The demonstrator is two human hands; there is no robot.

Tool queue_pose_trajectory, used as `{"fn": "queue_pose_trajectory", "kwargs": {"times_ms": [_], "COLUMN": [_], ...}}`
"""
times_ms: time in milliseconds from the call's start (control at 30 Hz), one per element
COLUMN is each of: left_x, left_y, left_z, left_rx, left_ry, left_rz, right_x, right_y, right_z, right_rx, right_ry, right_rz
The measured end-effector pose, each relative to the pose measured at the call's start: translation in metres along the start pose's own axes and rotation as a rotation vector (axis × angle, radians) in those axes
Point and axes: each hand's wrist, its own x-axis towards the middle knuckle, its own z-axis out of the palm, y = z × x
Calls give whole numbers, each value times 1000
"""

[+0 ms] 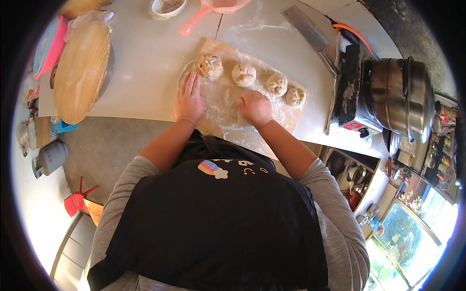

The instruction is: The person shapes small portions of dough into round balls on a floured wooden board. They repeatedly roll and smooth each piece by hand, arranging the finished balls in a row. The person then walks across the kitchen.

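Four rough balls of dough lie along the far side of a floured wooden board [218, 112]. The leftmost dough ball [210, 67] is just beyond the fingertips of my left hand [189, 99], which rests flat at the board's left edge with its fingers together. My right hand [256, 107] is curled, knuckles up, low over the middle of the board; whether it has dough under it cannot be told. Past it lie the second dough ball [244, 75], the third dough ball [277, 84] and the rightmost dough ball [295, 98]. Loose flour is spread around both hands.
A cleaver [305, 28] lies at the back right, beside a gas stove [351, 91] with a large steel pot [400, 98]. A pink ladle [198, 18] and a white bowl [168, 8] stand at the back. On the left are a round wooden lid [83, 72] and a pink basket [54, 47].
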Motion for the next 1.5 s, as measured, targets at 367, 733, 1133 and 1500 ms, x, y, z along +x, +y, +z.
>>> {"fn": "queue_pose_trajectory", "kwargs": {"times_ms": [367,733,1133,1500], "left_x": [-2,-3,-1,0], "left_y": [-1,-4,-4,0], "left_z": [0,4,3,0], "left_rx": [-42,-31,-46,-37], "left_ry": [10,-27,-12,3], "left_rz": [-3,-12,-11,-18], "right_x": [-36,-7,-29,-22], "right_y": [-7,-18,-19,5], "right_z": [-31,8,-46,2], "right_rx": [68,-131,127,-119], "right_ry": [-20,-203,-133,29], "right_rz": [76,-267,178,-182]}}
